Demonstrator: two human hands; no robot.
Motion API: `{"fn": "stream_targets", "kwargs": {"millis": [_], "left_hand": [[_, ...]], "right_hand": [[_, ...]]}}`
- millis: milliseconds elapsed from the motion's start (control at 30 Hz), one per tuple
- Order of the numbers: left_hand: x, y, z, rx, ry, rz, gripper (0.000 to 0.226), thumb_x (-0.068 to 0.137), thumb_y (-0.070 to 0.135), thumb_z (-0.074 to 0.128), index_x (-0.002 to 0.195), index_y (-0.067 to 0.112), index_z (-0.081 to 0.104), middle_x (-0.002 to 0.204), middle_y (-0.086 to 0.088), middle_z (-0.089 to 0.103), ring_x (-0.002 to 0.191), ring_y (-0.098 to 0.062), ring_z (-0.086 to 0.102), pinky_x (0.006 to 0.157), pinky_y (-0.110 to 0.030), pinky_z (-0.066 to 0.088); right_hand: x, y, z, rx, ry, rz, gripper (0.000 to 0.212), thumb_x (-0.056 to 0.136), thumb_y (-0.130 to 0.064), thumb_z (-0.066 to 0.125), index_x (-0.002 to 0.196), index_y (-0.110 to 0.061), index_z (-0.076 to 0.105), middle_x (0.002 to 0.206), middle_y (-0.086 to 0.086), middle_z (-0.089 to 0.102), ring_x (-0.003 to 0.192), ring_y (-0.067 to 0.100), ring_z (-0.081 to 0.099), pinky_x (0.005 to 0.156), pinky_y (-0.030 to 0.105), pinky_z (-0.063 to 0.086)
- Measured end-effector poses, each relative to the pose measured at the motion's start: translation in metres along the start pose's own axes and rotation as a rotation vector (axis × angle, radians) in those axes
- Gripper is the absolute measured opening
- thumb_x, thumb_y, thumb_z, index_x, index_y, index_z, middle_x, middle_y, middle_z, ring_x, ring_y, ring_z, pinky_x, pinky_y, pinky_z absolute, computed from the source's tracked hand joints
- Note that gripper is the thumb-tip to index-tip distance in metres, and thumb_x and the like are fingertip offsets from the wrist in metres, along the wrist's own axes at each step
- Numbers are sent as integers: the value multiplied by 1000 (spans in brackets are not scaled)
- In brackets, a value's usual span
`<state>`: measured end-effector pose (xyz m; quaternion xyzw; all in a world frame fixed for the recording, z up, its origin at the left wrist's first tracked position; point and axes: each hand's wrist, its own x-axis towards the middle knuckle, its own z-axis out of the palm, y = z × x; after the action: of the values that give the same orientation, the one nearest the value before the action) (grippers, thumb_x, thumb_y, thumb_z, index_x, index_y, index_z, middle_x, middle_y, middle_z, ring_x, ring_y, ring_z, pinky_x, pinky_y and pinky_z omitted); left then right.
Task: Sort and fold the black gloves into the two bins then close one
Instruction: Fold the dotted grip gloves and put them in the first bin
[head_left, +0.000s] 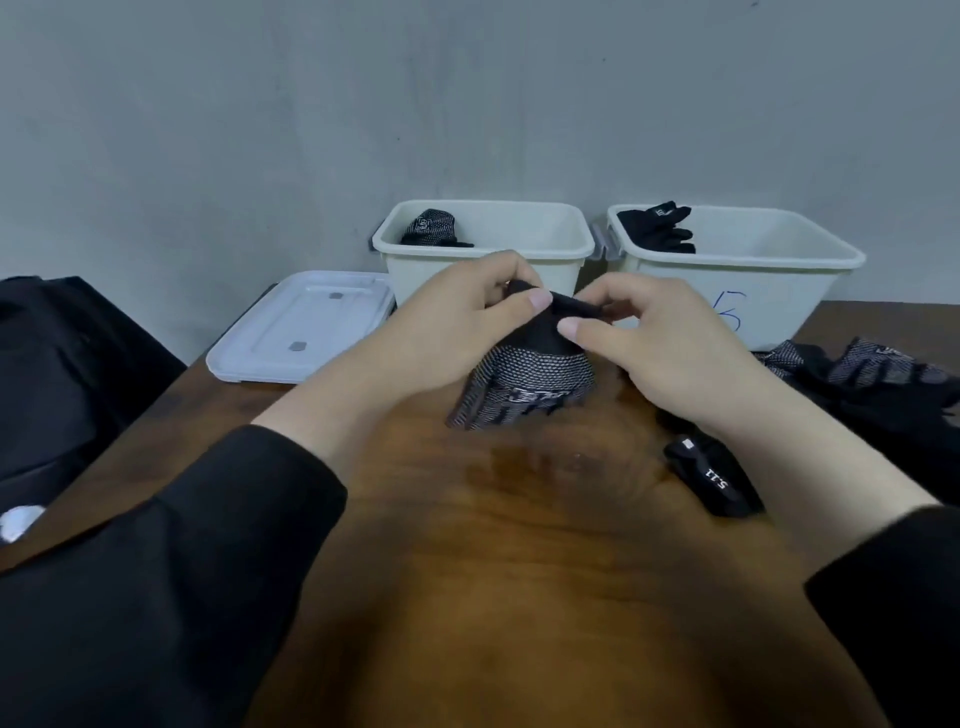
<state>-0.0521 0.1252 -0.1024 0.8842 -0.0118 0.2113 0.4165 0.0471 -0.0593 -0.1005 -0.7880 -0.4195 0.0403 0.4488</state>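
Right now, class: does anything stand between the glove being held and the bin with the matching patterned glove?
Nothing visible does. Both hands, left hand and right hand, pinch the patterned glove just in front of the left bin, which is open. Its lid lies off to the left on the table.

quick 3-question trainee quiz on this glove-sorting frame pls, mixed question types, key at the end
1. True or false: both hands, left and right, pinch the patterned glove over the table.
2. Multiple choice: where does the lid lie? A) on the left bin B) flat on the table, left of that bin C) on the right bin
3. Fill in: the plain black gloves lie in the ____ bin.

Key: 1 true; 2 B; 3 right
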Motion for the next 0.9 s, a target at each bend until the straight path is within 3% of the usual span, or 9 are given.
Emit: {"fn": "stream_targets", "kwargs": {"millis": [100,200,267,333,500,600,733,800,900], "left_hand": [[5,-4,-10,22,-2,-47,2,99,18,62,101,16,63,64,16,64,61,1,55,61,-16,42],[17,-12,-17,47,67,-89,4,97,13,65,98,16,67,68,10,66,64,-1,58,63,-18,45],[28,-18,-20,95,107,-112,4,95,13,67,97,13,70,73,2,66,68,-6,58,67,-26,48],[39,-20,-22,87,146,-116,4,94,12,68,96,13,72,80,-4,68,72,-14,60,71,-31,47],[26,-16,-20,121,265,87,6,92,14,69,95,16,74,84,11,66,78,-5,60,74,-25,50],[-15,-37,-6,318,102,215,17,89,29,75,100,16,74,101,5,69,97,-12,62,91,-32,48],[-81,-83,23,411,-188,54,56,84,75,55,112,31,74,129,16,65,122,2,52,108,-34,38],[-95,-98,32,411,-158,-9,53,92,71,43,118,34,72,134,20,60,126,6,48,112,-40,37],[-93,-104,35,424,-179,-56,46,97,60,38,115,36,73,134,20,59,124,4,49,111,-41,36]], "right_hand": [[17,0,4,-8,10,-5,12,92,-27,73,84,-19,71,63,-12,63,50,-1,50,51,12,36],[38,-2,12,-1,0,26,12,93,-22,72,83,-19,68,72,-2,66,45,-1,53,48,16,43],[51,-5,18,48,-4,92,9,94,-18,71,87,-14,67,81,10,69,55,10,66,60,37,61],[63,-5,20,86,52,100,9,93,-15,71,85,-14,67,78,7,68,68,22,71,76,52,61],[48,-6,16,-20,225,-82,3,93,-18,69,94,-20,71,84,-5,73,78,10,69,76,26,53],[2,17,29,-139,95,-145,12,91,-22,72,103,-25,70,97,-6,71,88,13,67,82,30,53],[-57,70,58,-350,-436,-61,57,83,-64,68,134,-42,55,143,-25,46,133,1,44,113,32,39],[-71,84,67,-332,-435,-13,63,83,-78,51,139,-49,50,150,-34,31,143,3,32,119,38,32],[-69,85,71,-308,-301,15,55,90,-71,39,136,-45,56,153,-28,31,145,5,30,122,39,27]]}}
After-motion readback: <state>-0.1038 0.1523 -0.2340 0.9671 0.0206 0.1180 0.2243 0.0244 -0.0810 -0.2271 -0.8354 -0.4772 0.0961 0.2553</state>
